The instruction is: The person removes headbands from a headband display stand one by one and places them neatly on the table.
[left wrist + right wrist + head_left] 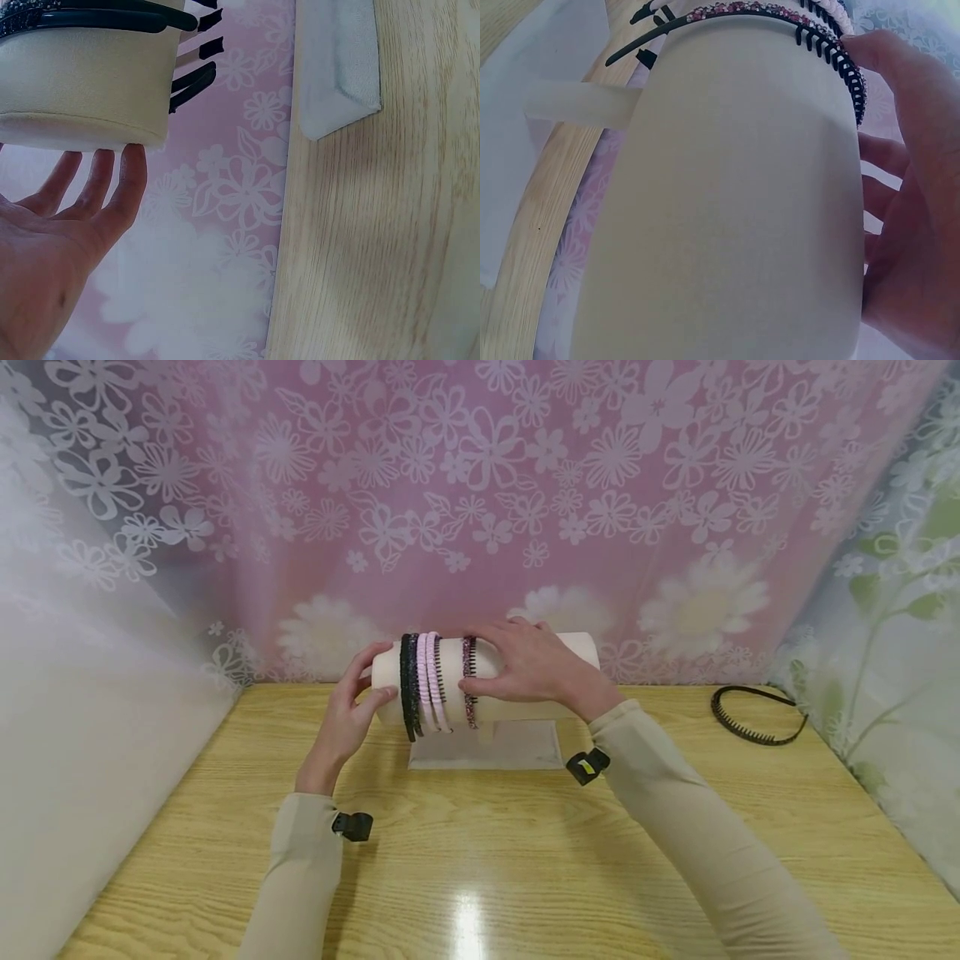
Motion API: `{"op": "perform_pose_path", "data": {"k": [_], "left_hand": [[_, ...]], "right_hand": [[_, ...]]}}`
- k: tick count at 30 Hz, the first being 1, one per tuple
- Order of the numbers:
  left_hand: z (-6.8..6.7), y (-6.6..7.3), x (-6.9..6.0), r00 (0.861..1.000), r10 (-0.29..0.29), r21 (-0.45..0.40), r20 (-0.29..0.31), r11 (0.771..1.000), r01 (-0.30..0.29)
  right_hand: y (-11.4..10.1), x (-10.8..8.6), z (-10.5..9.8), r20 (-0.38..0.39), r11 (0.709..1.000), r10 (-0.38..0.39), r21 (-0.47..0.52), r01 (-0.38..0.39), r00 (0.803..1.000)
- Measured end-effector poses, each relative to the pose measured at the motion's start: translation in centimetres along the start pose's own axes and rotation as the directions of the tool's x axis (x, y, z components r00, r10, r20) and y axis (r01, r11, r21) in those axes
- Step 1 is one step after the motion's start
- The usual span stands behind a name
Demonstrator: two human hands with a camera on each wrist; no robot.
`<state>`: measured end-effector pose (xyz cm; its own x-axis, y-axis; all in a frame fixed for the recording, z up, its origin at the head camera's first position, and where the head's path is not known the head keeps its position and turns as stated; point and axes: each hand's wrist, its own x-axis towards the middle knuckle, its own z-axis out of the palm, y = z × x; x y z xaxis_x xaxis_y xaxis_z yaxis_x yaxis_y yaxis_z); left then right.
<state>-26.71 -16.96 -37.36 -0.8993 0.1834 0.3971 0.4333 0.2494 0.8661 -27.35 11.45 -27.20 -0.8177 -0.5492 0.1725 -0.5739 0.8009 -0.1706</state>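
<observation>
A cream padded roll lies sideways on its grey-white base. My left hand holds the roll's left end, thumb in front and fingers at the back; in the left wrist view its fingertips touch the end's rim. Near that end sit dark headbands and pale pink headbands, side by side. Further right, across a gap, is a pink-and-dark glittery headband. My right hand grips it from above, its thumb on the band in the right wrist view.
A black toothed headband lies at the right rear of the wooden table. Flowered curtains hang close behind the roll and along both sides.
</observation>
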Motion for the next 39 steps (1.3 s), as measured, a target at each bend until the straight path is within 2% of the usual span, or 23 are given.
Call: {"op": "perform_pose_path", "data": {"k": [9,28,39], "left_hand": [[0.0,0.0,-0.1,1.000,-0.011,0.008,0.000,1.000,0.011],[0.0,-0.1,-0.1,1.000,-0.015,0.010,-0.003,1.000,0.015],[0.1,0.0,-0.1,1.000,-0.014,0.012,0.000,1.000,0.014]], "right_hand": [[0.5,-0.5,-0.2,0.002,1.000,0.010,0.023,-0.010,1.000],[1.2,-1.4,-0.5,-0.003,0.999,0.043,-0.002,-0.043,0.999],[1.9,-2.1,-0.6,-0.034,0.999,0.049,-0.011,-0.049,0.998]]}}
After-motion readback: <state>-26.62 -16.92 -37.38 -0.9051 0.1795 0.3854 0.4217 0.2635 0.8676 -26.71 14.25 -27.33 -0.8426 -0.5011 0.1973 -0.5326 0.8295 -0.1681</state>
